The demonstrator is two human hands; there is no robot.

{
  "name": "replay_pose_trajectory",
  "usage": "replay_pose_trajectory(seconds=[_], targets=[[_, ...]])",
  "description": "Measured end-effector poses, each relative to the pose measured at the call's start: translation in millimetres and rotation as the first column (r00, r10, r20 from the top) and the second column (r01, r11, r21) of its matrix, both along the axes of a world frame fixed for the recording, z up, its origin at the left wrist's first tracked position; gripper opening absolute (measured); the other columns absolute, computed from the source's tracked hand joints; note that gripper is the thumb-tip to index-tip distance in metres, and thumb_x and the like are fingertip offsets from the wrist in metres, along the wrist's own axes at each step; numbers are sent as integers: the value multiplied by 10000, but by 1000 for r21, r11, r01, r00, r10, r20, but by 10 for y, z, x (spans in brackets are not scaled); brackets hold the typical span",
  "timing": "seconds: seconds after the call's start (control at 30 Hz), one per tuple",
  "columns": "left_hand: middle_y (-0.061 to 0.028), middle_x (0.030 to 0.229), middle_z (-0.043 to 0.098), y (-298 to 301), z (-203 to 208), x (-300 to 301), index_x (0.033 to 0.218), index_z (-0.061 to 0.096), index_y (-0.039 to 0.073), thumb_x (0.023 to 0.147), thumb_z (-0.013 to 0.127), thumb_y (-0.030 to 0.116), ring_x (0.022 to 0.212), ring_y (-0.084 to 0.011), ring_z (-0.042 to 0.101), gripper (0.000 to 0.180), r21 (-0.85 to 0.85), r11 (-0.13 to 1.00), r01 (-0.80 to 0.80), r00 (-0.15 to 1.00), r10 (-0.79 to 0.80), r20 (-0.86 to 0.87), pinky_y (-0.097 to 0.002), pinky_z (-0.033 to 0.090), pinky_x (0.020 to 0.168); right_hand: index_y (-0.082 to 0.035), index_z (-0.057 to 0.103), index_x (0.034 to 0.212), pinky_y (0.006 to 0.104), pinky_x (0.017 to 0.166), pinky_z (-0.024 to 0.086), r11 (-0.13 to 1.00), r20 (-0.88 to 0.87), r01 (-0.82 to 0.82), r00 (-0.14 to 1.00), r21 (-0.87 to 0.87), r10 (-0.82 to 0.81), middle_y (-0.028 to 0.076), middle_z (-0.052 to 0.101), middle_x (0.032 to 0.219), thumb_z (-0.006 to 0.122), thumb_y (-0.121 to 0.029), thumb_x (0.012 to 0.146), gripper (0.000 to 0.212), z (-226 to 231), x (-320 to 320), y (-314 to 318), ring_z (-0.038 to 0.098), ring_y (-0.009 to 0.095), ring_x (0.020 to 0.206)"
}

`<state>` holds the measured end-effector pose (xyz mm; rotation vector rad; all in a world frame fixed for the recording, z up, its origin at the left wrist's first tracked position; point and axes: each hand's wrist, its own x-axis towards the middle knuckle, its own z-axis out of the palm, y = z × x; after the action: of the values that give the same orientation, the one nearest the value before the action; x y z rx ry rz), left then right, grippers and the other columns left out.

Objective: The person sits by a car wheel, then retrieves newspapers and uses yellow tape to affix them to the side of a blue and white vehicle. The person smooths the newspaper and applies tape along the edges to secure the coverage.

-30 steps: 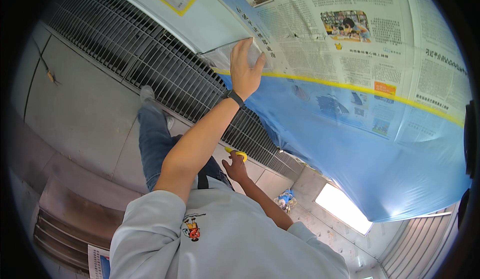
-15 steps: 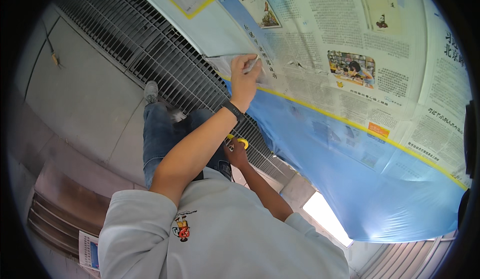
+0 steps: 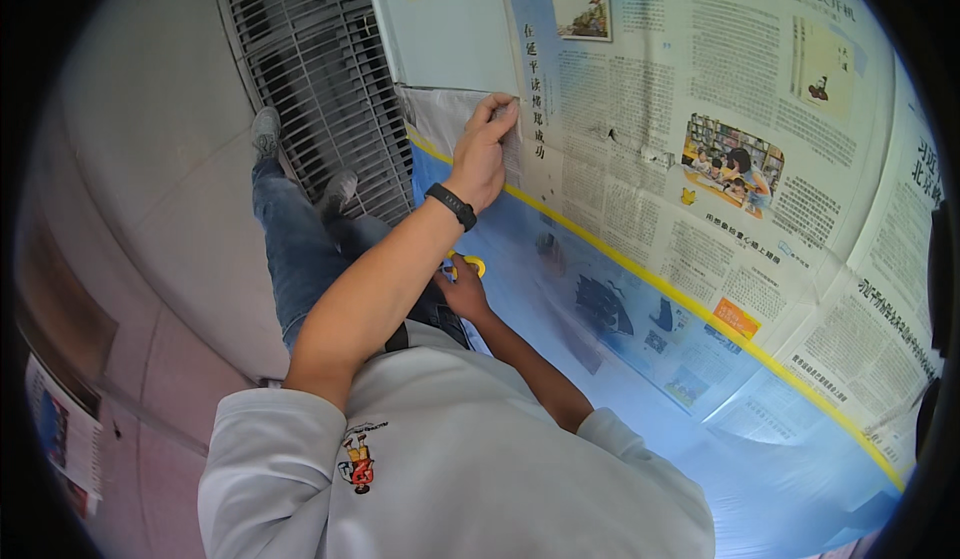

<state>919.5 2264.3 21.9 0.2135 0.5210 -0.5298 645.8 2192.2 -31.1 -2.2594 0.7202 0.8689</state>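
Observation:
My left hand [image 3: 478,164], with a black band on its wrist, reaches up to the panel. Its fingers are closed in a pinch at the left edge of the newspaper [image 3: 620,179], beside a grey translucent sheet [image 3: 440,117]. What lies between the fingertips is partly hidden. Lower down, close to my body, my right hand [image 3: 463,293] grips a yellow tape roll [image 3: 478,265], partly covered by the fingers. A yellow tape strip [image 3: 640,274] runs slanting along the newspaper's lower border. Beneath it hangs blue plastic film [image 3: 560,289], with printed paper showing through.
A pale panel [image 3: 440,34] carries the newspaper. Left of it, a slatted metal grating [image 3: 310,49] runs along the floor, with my shoes [image 3: 266,131] at it. Printed paper [image 3: 62,429] lies at the far left.
My view has turned and shifted, so the panel looks more upright and the blue film fills more of the lower right. Left hand stays at the newspaper's edge; right still holds the tape roll.

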Motion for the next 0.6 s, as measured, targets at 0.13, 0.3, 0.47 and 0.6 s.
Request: replay_pose_trajectory(seconds=[0.13,0.3,0.47,0.6], targets=[[10,1195,591,-91,-24,-108,1209,608,121,1026,657,200,1168,-120,518,206,3,999,-44,999,44,6,-273,391,1041,35,534,1385,446,904,511,986,-147,-117,984,-122,99,253,669,1163,716,-313,928,602,139,-107,-204,655,367,1058],[4,1203,595,-119,19,-89,1185,618,121,1020,665,202,1155,-134,531,190,-4,1000,-26,1000,26,-13,-280,387,1049,37,558,1287,476,897,484,993,-47,-116,992,-33,115,286,647,1112,702,-305,917,524,175,-50,-165,613,431,1051],[-32,1175,591,-43,34,-34,1198,554,91,1008,680,220,1143,-157,537,262,-7,999,34,999,-34,-38,-317,424,1021,34,574,1221,493,872,463,997,-58,-75,996,-5,74,292,641,1070,695,-304,914,472,122,21,-118,593,449,1018],[-57,1202,557,-51,7,-36,1217,506,74,1006,676,265,1171,-172,501,332,0,994,111,990,-111,-90,-359,404,1054,27,581,1227,498,840,462,998,-85,-67,994,-6,67,280,646,1035,693,-309,919,469,68,21,-144,598,437,971]])
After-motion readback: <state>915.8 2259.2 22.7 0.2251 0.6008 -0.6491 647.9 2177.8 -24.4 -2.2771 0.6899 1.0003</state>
